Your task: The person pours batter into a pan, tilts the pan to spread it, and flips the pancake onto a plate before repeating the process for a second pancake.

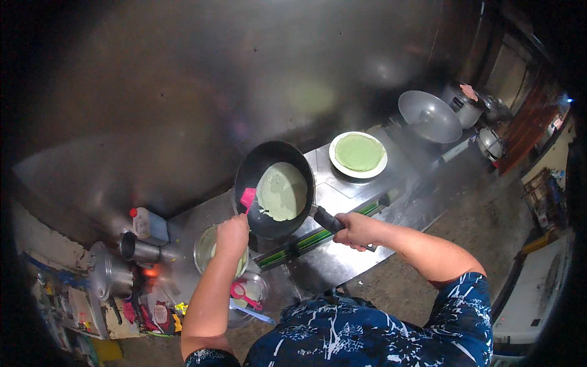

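Pale green batter [283, 192] covers part of the inside of a dark frying pan [275, 229], with a ragged lower edge. My right hand [355, 230] grips the pan's black handle [328, 220]; the pan is tilted. In my left hand [233, 235] is a pink scoop [248, 197], its head over the pan's left side. Below that hand, a bowl of green batter [200, 252] is partly hidden by my wrist. To the pan's right, a white plate [358, 174] bears a round green crepe [360, 152].
A gas stove [293, 250] lies under the pan. Nearer me, a bowl [261, 284] holds a pink utensil [245, 296] and a blue-handled tool [257, 314]. Left stand a jug [150, 225] and a metal pot [112, 275] beside an orange glow. A large metal basin [429, 117] leans at right.
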Demonstrator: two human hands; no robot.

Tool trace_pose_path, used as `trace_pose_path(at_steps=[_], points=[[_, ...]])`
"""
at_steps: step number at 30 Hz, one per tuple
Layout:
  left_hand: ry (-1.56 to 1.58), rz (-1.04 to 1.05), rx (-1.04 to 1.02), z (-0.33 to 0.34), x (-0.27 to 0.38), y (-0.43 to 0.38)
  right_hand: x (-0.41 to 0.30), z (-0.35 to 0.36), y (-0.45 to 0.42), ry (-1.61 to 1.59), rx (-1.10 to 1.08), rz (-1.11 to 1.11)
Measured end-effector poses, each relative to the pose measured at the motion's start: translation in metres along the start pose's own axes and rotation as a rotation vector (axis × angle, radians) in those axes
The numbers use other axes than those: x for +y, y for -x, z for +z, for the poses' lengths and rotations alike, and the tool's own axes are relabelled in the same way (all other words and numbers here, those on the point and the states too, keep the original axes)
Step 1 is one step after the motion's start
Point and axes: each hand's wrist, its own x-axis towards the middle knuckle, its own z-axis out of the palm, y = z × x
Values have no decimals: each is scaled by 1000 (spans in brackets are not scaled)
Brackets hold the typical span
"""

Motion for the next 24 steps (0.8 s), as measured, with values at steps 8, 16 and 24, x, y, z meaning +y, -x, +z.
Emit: trace_pose_path(at_steps=[8, 16, 24], points=[[35, 129, 29, 8, 2, -2, -31, -16, 13, 73, -51, 75], [-49, 109, 36, -4, 4, -1, -33, -13, 10, -60, -115, 91], [-81, 105, -6, -22, 2, 5, -34, -12, 4, -168, -163, 120]])
